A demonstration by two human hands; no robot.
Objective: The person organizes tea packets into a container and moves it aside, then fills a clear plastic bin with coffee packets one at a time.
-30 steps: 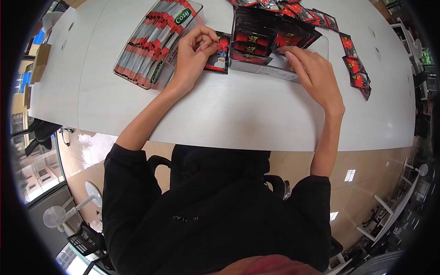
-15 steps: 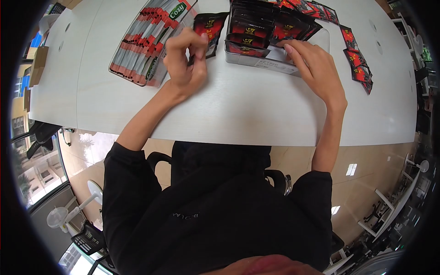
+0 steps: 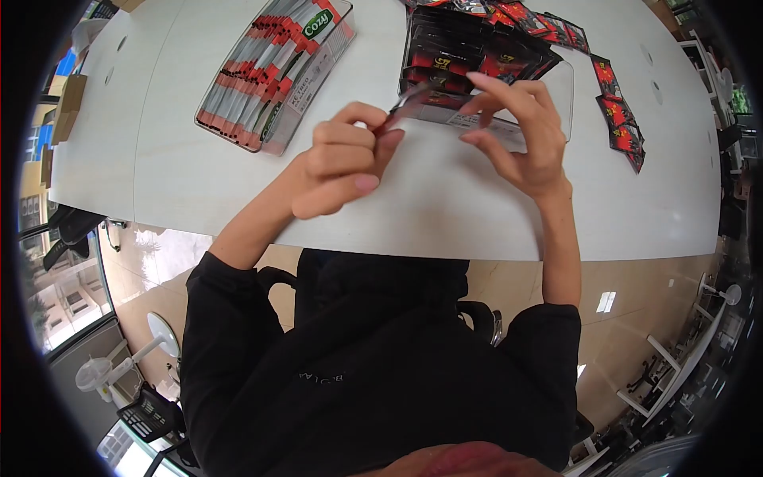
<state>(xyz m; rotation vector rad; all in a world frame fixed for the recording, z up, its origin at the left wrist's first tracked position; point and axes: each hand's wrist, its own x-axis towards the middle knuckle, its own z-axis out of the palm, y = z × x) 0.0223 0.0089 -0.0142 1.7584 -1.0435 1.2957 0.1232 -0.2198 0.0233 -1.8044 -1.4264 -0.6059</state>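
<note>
Between the thumb and fingers of my left hand (image 3: pixel 338 159) is a black and red coffee sachet (image 3: pixel 407 107), seen nearly edge-on and tilted up to the right. My right hand (image 3: pixel 520 131) has its fingers apart just right of the sachet, with nothing in it. Behind both hands stands a clear plastic bin (image 3: pixel 509 126) with black and red G7 coffee sachets (image 3: pixel 433 60) packed upright in rows. To the left, a second clear bin (image 3: pixel 306 99) holds many thin red and white stick packets (image 3: pixel 258 67) and carries a green Cozy label.
Joined coffee sachets (image 3: pixel 620 119) lie in a strip on the white table (image 3: pixel 445 207) at right, with more sachets (image 3: pixel 548 28) behind the bin. The table's front edge runs close to my body.
My left hand has brought the sachet from between the bins toward the middle, nearer me, and turned it edge-on. My right hand has lifted off the coffee bin and spread its fingers.
</note>
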